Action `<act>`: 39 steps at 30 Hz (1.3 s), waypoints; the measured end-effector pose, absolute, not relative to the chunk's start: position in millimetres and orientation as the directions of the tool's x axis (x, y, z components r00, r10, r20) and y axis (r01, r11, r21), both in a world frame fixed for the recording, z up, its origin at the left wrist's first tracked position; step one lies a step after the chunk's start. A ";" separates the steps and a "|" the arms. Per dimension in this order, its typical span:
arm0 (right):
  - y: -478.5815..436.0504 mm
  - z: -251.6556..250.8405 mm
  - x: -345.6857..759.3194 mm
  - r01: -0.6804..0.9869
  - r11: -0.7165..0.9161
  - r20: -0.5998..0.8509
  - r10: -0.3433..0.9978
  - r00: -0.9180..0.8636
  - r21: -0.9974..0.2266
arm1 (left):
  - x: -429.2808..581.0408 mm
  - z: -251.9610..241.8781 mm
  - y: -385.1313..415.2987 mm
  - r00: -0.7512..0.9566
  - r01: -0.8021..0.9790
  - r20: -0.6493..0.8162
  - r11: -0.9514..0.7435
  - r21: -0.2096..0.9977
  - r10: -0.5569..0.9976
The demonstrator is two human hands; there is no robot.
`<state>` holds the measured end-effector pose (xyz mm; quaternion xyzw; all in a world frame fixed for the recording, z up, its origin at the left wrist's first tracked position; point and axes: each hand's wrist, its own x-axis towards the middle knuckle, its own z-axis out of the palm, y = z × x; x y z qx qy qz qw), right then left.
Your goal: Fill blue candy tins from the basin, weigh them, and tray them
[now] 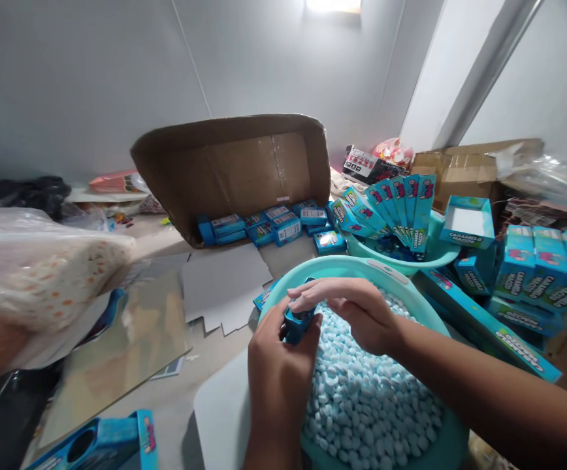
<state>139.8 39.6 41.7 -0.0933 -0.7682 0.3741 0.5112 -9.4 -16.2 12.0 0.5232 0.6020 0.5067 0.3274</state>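
A small blue box (pixel 297 328) is upright in my left hand (pixel 283 356), whose fingers and thumb wrap round its sides. My right hand (pixel 345 300) lies over the top of that box with its fingers stretched out, the fingertips touching the top edge. Both hands are above the left part of a large turquoise tub (pixel 447 320). Light blue candies (pixel 369 398) fill the tub. Whatever the small box contains is hidden by my right fingers.
A cardboard box (pixel 254 163) on its side holds several small blue boxes (pixel 286 228). A second turquoise basin (pixel 433 262) holds flat blue cartons (pixel 411 202). More cartons (pixel 533 261) stand at right. White cardboard sheets (pixel 225 287) and a plastic bag (pixel 33 281) lie left.
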 end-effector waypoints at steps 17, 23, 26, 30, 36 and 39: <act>44.8 44.9 133.9 0.342 0.749 0.626 0.663 -0.411 -0.567 | -7.5 7.4 -13.9 -0.260 0.311 0.156 -0.071 0.948 0.953; 66.3 35.2 144.2 0.429 0.529 0.496 0.846 -0.196 -0.733 | -7.5 2.3 -12.0 -0.324 0.403 0.228 -0.084 0.911 0.918; 85.1 25.2 154.8 0.633 0.355 0.269 0.935 -0.232 -0.688 | -5.5 3.0 -12.7 -0.395 0.445 0.303 -0.108 0.889 0.867; 83.9 18.1 156.3 0.779 0.305 -0.003 0.930 -0.367 -0.547 | -9.8 25.8 -24.0 -0.543 0.541 0.412 -0.071 0.838 0.732; 62.6 23.3 151.5 0.831 0.425 -0.303 0.789 -0.535 -0.360 | -68.0 56.5 -48.1 -0.618 0.603 0.386 0.098 0.791 0.685; 64.9 25.7 153.4 0.811 0.447 -0.297 0.771 -0.563 -0.376 | -103.1 36.2 -55.7 -0.570 0.541 0.354 0.014 0.841 0.741</act>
